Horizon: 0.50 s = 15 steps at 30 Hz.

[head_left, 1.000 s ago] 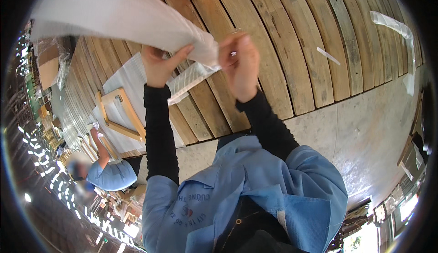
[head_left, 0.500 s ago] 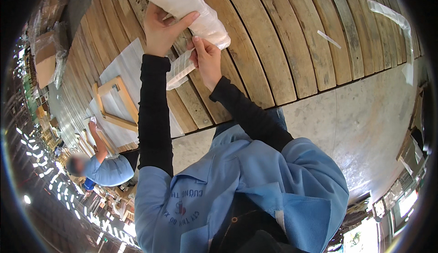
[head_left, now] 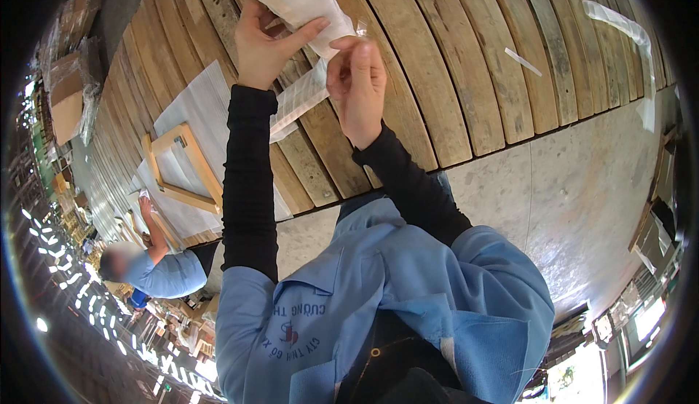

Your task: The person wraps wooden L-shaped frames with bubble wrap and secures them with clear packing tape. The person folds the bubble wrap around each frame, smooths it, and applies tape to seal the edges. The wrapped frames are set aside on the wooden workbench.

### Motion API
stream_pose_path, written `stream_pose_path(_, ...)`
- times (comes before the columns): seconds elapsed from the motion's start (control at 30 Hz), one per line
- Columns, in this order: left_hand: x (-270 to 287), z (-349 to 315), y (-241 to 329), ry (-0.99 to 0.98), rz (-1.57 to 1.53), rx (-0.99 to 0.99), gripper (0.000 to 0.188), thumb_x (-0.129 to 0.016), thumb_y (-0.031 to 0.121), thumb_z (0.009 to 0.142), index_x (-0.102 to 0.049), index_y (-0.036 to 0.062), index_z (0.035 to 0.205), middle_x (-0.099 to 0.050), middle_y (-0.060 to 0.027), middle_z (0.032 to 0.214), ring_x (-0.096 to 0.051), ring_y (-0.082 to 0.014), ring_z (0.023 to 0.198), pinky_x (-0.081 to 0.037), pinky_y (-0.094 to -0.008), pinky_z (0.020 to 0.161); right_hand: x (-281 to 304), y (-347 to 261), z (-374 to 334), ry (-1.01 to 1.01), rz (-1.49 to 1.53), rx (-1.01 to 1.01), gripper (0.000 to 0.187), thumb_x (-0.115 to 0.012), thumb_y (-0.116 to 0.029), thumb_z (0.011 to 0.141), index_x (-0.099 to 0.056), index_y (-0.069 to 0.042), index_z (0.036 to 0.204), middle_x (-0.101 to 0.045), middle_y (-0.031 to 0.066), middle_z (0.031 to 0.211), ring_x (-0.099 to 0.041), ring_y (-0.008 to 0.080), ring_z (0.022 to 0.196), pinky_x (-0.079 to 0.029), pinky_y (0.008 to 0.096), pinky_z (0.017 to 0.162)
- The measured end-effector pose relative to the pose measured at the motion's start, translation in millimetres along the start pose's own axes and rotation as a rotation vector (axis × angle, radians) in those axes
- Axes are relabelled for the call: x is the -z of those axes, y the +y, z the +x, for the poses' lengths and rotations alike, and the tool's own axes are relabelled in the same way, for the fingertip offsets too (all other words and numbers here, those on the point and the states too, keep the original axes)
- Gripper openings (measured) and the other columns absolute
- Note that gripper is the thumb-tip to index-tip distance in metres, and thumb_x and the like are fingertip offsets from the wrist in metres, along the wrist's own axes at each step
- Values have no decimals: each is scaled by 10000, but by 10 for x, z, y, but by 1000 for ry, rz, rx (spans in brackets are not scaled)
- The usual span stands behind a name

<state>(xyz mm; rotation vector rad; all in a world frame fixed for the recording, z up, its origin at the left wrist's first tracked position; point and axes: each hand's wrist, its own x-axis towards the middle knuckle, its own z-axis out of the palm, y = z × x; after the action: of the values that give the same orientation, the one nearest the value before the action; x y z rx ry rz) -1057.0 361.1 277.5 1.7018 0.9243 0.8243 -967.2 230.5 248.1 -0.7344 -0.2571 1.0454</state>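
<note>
A long bundle in white wrapping (head_left: 298, 0) lies at the top over the slatted wooden table. My left hand (head_left: 263, 49) is closed around its near side, thumb across the top. At the bundle's near right end, my right hand (head_left: 360, 87) has its fingers curled, the index fingertip against the wrapping. Beside those fingertips is a small shiny clear piece that looks like tape (head_left: 362, 29); what the fingers pinch is hidden. A flat white strip with faint crosswise lines (head_left: 304, 92) lies on the slats below the bundle, between my wrists.
To the left, a light wooden frame (head_left: 193, 160) lies on a white sheet (head_left: 196, 105). A co-worker (head_left: 171, 273) reaches to the table at far left. A small white strip (head_left: 523, 62) and a long translucent band (head_left: 619, 20) lie right. Wrapped cartons (head_left: 69, 94) stand beyond the table.
My right hand has moved right and slightly down along the bundle's end, turning so its back faces more right. The bundle has shifted slightly; my left hand keeps hold of it.
</note>
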Motion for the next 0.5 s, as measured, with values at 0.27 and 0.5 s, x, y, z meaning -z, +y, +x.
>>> stream_pose_path(0.27, 26, -82, -124, -26, 134, -52, 798, -950, 232, 712, -493, 8, 1327, -655, -139, 1226, -671, -233, 1131, -564, -372, 910, -179, 336, 96, 219, -126, -252, 494, -475, -413, 1103, -654, -61, 807, -552, 6, 565, -438, 67, 408, -315, 222, 392)
stream_pose_path(0.5, 1, -66, 36, -22, 368, 54, 778, -946, 200, 707, -482, -50, 1280, -670, -161, 1185, -710, -231, 1028, -594, -361, 844, -95, 548, 25, 184, -65, -269, 586, -495, -482, 1080, -607, -55, 694, -569, 19, 564, -464, 72, 414, -317, 227, 388)
